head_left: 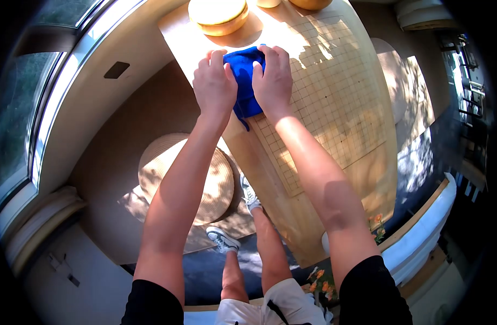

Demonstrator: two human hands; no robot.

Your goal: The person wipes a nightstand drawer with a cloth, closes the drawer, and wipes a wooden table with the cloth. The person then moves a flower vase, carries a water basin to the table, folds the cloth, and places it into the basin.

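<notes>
A blue cloth item (244, 76), perhaps a pouch, lies at the left edge of a wooden table marked with a grid (335, 92). A thin blue cord hangs from its near end. My left hand (213, 86) grips its left side, fingers curled over the far edge. On its right side, my right hand (273, 81) holds the far corner with bent fingers, the thumb resting on the cloth. Beyond both hands sits a round wooden container (220, 24). Whatever is under the cloth is hidden.
Parts of two more round objects show at the table's far edge. A round woven mat (218, 187) lies on the floor to the left. Orange flowers (320, 284) stand near the table's near end, and windows (21, 103) line the left side.
</notes>
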